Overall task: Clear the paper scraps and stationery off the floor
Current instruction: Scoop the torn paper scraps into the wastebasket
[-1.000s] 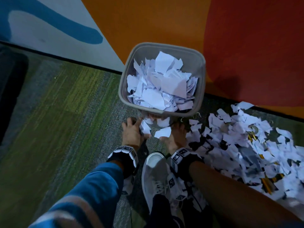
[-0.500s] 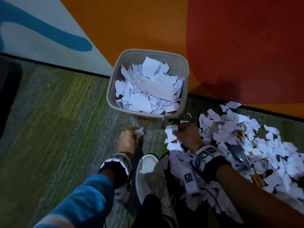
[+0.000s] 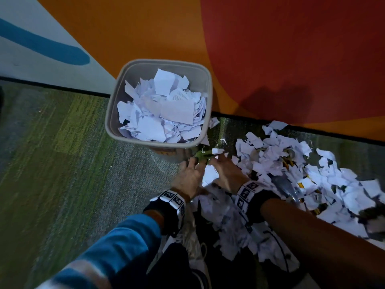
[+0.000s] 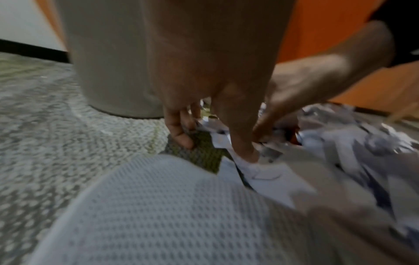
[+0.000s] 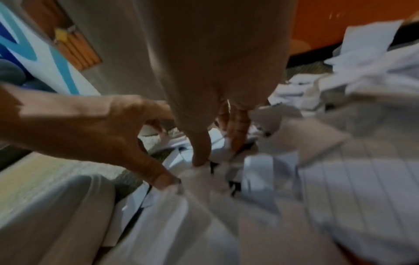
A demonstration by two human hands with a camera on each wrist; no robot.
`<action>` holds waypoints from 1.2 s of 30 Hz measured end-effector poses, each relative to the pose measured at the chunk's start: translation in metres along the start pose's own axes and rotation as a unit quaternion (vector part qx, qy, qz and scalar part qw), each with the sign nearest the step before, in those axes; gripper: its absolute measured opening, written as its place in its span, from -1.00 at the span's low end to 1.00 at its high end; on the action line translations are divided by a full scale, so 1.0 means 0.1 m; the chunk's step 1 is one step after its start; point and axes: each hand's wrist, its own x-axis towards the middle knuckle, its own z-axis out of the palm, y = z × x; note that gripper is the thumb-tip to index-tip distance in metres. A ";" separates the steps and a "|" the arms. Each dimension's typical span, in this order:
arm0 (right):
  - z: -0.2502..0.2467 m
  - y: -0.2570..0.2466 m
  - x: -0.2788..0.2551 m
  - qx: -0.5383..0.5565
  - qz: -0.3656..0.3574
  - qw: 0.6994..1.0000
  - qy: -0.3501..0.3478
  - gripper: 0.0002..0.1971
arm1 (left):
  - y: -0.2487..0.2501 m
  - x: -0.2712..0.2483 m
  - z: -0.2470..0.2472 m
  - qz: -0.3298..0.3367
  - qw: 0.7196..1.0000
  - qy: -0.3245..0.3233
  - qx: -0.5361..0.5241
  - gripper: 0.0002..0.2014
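Torn white paper scraps (image 3: 333, 184) lie heaped on the carpet to the right of a grey bin (image 3: 108, 122), which holds more scraps (image 3: 158, 115). Yellow pencils (image 3: 288, 162) and a metal piece poke out of the heap. Both hands are down at the heap's left edge, just in front of the bin. My left hand (image 3: 193, 166) has its fingers spread and pointing down, thumb (image 4: 244, 152) pressing on a scrap. My right hand (image 3: 221, 163) faces it, with its fingers (image 5: 237, 136) and thumb reaching down into the paper. A white scrap (image 3: 209, 175) lies between the hands.
The painted wall (image 3: 270, 59) rises right behind the bin and the heap. My white mesh shoe (image 4: 158, 206) stands on the carpet just behind the hands, partly among scraps. Green-grey carpet (image 3: 62, 163) stretches to the left.
My left hand has moved right from the bin's front towards the heap, and my right hand has gone from curled to fingers extended. The hands now face each other over the scraps.
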 end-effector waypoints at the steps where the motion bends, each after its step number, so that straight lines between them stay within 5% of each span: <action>1: 0.00 -0.02 -0.02 0.015 -0.003 1.000 -0.007 -0.55 | 0.05 0.00 0.00 0.008 1.000 -0.001 0.027 0.04; 4: -0.05 -0.06 -0.01 0.031 0.004 0.999 -0.038 -0.85 | 0.06 0.06 0.07 0.014 1.000 0.008 0.005 -0.24; 9: -0.10 0.02 0.00 0.073 0.029 0.997 -0.028 -0.91 | 0.04 0.15 0.06 0.010 0.989 0.048 -0.139 -0.74; 14: -0.08 0.19 -0.04 0.011 -0.032 0.999 -0.016 -0.27 | 0.03 0.12 0.13 -0.007 0.965 0.028 -0.261 -0.76; 18: 0.05 0.18 -0.15 -0.092 -0.084 0.990 -0.073 -0.23 | 0.01 -0.08 0.20 -0.030 0.964 -0.043 -0.261 -0.71; 21: 0.15 0.20 -0.34 -0.088 -0.107 0.984 -0.116 0.12 | -0.03 -0.19 0.14 -0.065 0.950 -0.076 -0.294 -0.86; 26: 0.27 0.04 -0.74 -0.077 -0.095 0.989 -0.085 0.23 | -0.24 -0.23 0.11 -0.054 0.957 -0.084 -0.271 -0.63; 29: 0.40 -0.08 -0.84 -0.119 -0.081 0.988 -0.060 0.03 | -0.31 -0.28 0.06 -0.062 0.969 -0.054 -0.235 -0.92; 34: 0.48 0.01 -0.77 -0.048 -0.099 0.994 -0.005 -0.67 | -0.19 -0.39 -0.11 -0.033 0.966 -0.034 -0.255 -0.78; 36: 0.43 0.04 -0.67 -0.032 -0.092 0.995 -0.027 -0.75 | -0.14 -0.43 -0.20 -0.015 0.967 -0.019 -0.255 -0.80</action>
